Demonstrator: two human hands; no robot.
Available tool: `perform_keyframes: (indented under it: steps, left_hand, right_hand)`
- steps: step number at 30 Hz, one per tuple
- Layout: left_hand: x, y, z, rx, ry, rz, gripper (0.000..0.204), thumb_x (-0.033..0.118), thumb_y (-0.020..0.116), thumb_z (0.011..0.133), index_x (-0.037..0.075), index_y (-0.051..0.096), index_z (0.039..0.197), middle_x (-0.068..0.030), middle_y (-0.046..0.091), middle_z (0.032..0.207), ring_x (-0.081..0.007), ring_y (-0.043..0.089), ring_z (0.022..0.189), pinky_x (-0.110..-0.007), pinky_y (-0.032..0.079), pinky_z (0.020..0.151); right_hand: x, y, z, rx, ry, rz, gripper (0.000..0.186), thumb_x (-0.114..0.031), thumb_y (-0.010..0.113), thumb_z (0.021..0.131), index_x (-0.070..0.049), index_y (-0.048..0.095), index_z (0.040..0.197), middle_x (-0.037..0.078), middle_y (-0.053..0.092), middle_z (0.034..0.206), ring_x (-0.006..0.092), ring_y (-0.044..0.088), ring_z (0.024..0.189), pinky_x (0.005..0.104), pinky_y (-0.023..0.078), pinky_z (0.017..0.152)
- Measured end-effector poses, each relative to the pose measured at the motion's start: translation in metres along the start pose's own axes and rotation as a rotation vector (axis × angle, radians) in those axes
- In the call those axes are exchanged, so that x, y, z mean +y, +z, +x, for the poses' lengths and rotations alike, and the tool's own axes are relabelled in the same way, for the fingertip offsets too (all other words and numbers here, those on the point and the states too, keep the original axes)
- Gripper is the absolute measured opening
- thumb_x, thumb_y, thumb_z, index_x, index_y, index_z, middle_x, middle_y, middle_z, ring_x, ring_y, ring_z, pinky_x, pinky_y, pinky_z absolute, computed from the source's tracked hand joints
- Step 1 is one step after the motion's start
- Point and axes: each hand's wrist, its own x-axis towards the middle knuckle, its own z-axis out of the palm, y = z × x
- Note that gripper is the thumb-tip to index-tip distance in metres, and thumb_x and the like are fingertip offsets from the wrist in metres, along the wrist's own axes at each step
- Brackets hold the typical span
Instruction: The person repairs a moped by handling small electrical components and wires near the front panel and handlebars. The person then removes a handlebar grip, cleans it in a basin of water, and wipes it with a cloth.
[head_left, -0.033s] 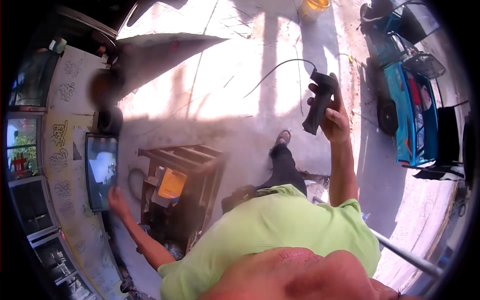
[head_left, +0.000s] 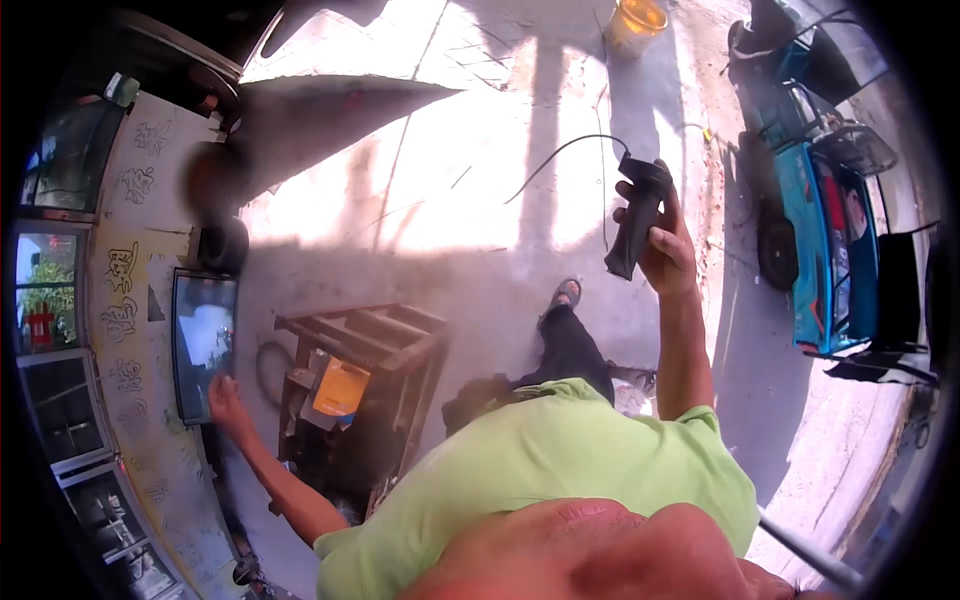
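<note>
My right hand (head_left: 668, 255) is raised ahead of me, its fingers wrapped round a black pistol-grip handheld tool (head_left: 640, 215). From the tool's top a thin dark cable (head_left: 570, 144) arcs out to the left; its far end hangs free above the floor. I cannot make out the tool's exact kind. Out to the left, my left hand (head_left: 228, 405) overlaps the lower right edge of a dark-framed glossy panel (head_left: 205, 330) beside the wall. Its fingers are curled together and small in view. Anything between them is hidden, and contact with the panel is unclear.
A rusty metal frame stand (head_left: 400, 335) stands front left, with a yellow-orange box (head_left: 341, 388) in it. A tyre (head_left: 222, 243) rests by the left wall. A yellow bucket (head_left: 634, 28) stands far off, and a blue three-wheeled vehicle (head_left: 815, 240) is parked at right.
My left hand has shifted slightly left, further over the panel's lower edge. My right hand still grips the black tool; the whole view has tilted a little.
</note>
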Motion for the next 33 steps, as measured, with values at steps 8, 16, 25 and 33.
perform_keyframes:
  steps: [8,16,25,33]
  left_hand:
    - [0.241,0.301,0.04,-0.507,-0.144,-0.219,0.031,0.02,0.062,0.101,0.002,0.063,0.126,-0.0076,0.071,0.104,-0.0155,0.068,0.09,-0.029,0.053,0.08]
    - [0.501,0.754,0.084,-1.025,-0.197,-0.903,0.049,0.035,0.057,0.103,0.001,0.053,0.138,-0.0092,0.069,0.106,-0.0189,0.068,0.091,-0.033,0.054,0.081]
    - [0.795,1.032,0.258,-1.521,0.296,-0.499,0.027,0.023,0.069,0.097,0.002,0.07,0.114,-0.0007,0.064,0.079,-0.0083,0.056,0.064,-0.025,0.046,0.057]
    - [0.985,1.305,0.424,-1.605,0.764,-0.322,0.012,0.011,0.073,0.091,0.001,0.072,0.098,-0.0038,0.071,0.086,-0.0106,0.067,0.08,-0.028,0.055,0.071]
  right_hand:
    - [-0.024,-0.113,0.312,0.095,0.203,-0.022,0.056,-0.017,0.061,0.097,-0.01,0.036,0.147,0.022,0.06,0.132,0.0288,0.067,0.11,0.0359,0.06,0.082]
    - [0.024,-0.156,0.572,0.281,0.268,-0.261,0.059,0.001,0.068,0.087,-0.006,0.038,0.137,0.022,0.06,0.123,0.0302,0.065,0.109,0.0428,0.064,0.083]
    - [-0.106,-0.25,0.814,0.402,0.257,-0.863,0.033,-0.007,0.072,0.089,0.002,0.058,0.118,0.014,0.07,0.101,0.0163,0.069,0.086,0.0286,0.057,0.074]
    - [-0.15,-0.344,1.172,-0.176,0.442,-0.925,0.036,-0.022,0.066,0.097,0.0,0.06,0.125,0.014,0.068,0.115,0.0204,0.063,0.105,0.0345,0.051,0.092]
